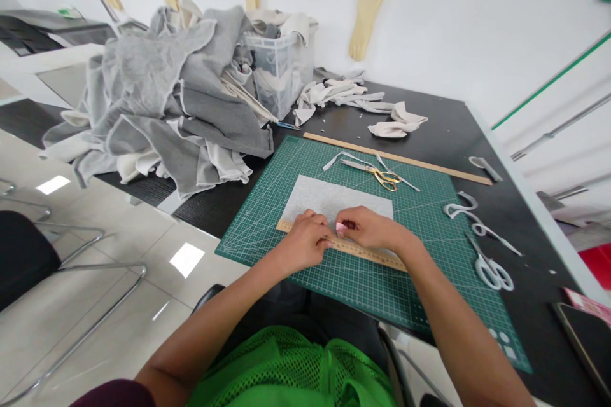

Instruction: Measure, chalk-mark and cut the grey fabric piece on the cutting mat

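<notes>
A light grey fabric piece (pixel 329 194) lies flat on the green cutting mat (pixel 267 203). Along its near edge runs a wooden ruler (pixel 372 254), and my left hand (pixel 308 238) presses on it with bent fingers. Close beside it, my right hand (pixel 367 226) pinches a small pale pink piece (pixel 340 227) just above the ruler; it looks like tailor's chalk, though the fingers hide most of it. Gold-handled scissors (pixel 377 173) rest beyond the fabric among narrow white strips (pixel 344 156).
A longer wooden ruler (pixel 396 157) lies across the mat's far side. White-handled scissors (pixel 494 272) and a phone (pixel 585 343) are at the right. Heaped grey cloth (pixel 143 76) and a clear plastic bin (pixel 277 70) stand far left. A blue pen (pixel 289 126) lies near the bin.
</notes>
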`<act>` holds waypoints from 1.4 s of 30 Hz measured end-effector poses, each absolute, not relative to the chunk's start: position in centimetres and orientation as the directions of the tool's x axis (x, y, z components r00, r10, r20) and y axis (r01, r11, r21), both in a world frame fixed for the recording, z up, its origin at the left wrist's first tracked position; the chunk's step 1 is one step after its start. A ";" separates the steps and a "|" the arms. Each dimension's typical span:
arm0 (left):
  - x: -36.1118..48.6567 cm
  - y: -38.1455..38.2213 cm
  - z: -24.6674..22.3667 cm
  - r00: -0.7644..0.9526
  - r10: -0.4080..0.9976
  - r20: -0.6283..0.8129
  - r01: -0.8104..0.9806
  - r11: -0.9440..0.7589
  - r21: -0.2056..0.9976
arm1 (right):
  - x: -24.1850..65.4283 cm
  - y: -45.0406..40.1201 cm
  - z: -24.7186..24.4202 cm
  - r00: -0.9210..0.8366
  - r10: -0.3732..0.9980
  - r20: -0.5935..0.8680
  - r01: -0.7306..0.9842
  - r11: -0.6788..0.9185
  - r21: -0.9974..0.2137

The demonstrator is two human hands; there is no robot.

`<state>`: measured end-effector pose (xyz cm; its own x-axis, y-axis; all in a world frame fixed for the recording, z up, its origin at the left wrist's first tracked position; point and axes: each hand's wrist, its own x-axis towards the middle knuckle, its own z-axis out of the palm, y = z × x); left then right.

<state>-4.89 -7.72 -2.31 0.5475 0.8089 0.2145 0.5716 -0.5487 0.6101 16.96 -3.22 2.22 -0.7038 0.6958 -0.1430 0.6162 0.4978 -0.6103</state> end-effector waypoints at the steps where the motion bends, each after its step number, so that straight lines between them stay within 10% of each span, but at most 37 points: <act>1: -4.9 -7.7 -2.3 0.547 0.809 0.216 0.571 -0.549 0.611 | 16.9 -3.3 2.3 -0.705 0.695 -0.140 0.616 0.504 -0.605; 42: -5.0 -7.5 -2.1 0.570 0.799 0.191 0.556 -0.546 0.627 | 16.7 -3.4 2.5 -0.672 0.722 -0.164 0.687 0.525 -0.503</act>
